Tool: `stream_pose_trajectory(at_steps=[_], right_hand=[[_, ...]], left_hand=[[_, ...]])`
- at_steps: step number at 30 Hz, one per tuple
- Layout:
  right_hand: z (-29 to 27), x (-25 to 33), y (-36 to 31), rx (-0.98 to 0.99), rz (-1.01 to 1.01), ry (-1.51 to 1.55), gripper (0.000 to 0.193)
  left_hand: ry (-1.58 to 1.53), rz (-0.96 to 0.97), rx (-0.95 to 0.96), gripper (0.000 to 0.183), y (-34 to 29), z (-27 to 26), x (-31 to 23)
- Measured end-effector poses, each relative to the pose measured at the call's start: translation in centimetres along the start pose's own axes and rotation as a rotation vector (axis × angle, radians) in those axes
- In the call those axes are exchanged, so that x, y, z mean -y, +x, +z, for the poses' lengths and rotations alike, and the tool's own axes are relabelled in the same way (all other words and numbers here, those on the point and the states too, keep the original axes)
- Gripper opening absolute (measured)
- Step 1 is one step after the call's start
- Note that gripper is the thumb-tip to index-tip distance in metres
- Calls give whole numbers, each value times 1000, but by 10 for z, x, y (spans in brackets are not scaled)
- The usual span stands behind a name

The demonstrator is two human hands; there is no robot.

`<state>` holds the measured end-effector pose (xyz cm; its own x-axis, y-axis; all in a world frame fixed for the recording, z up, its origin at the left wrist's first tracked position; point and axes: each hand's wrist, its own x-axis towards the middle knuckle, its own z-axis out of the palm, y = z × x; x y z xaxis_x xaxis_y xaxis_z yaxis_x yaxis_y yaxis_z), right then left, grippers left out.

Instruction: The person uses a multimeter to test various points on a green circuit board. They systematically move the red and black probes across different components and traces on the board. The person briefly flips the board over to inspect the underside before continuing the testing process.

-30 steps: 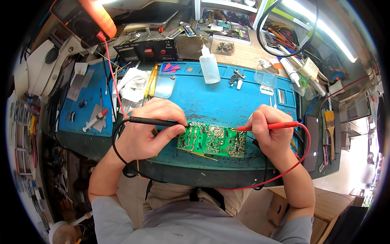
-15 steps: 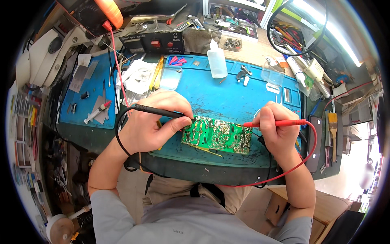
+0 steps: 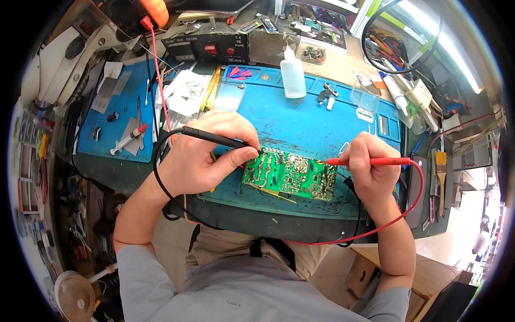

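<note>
A green circuit board, solder side up, lies near the front of the blue work mat. My left hand is closed round a black test probe, whose tip end is at the board's upper left corner. In my right hand is a red test probe, held almost level and pointing left. Its tip is at the board's upper right edge; whether either tip touches metal is too small to tell. The red lead loops down from the probe, and the black lead curves past my left wrist.
Behind the board stand a white squeeze bottle and a small metal clamp. White tissues and a syringe lie to the left. A black power box and an orange-cased multimeter are at the back. A brush rests on the right.
The whole view has shifted slightly, with the bench contents appearing a little lower and further right. Both hands keep their probes at the same places on the board.
</note>
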<state>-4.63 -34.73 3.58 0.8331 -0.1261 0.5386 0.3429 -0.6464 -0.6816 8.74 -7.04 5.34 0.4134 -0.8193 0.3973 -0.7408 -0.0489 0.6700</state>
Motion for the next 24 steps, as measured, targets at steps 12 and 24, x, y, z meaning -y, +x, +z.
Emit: stream_pose_trajectory(at_steps=[12, 24], right_hand=[[-2, 5, 3, 19, 9, 10, 26], [-1, 3, 2, 15, -8, 23, 25]], left_hand=[[-17, -3, -1, 11, 0, 1, 0], [-3, -4, 8, 11, 0, 0, -1]])
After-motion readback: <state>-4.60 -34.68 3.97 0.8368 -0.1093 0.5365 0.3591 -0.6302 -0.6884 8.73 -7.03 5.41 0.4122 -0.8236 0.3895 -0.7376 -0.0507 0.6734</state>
